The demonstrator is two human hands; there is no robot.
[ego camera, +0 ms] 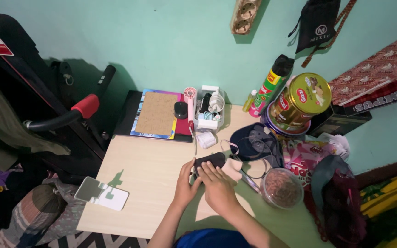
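My left hand (185, 185) and my right hand (217, 185) rest together on a light wooden table (148, 183). Both grip a small dark pouch-like object (212, 159) lying near the table's middle. My right hand's fingers lie over its near edge, my left thumb touches its left end. A pale pink piece (233, 168) lies right beside it on the right.
A clear plastic tub of brownish bits (281, 187) and a pen (251, 182) lie to the right. A dark cap (254, 141), stacked round tins (299, 102), a spray can (270, 86), a small white organiser (209, 110) and a cork board (156, 113) stand behind. A phone stand (102, 193) sits at the left edge.
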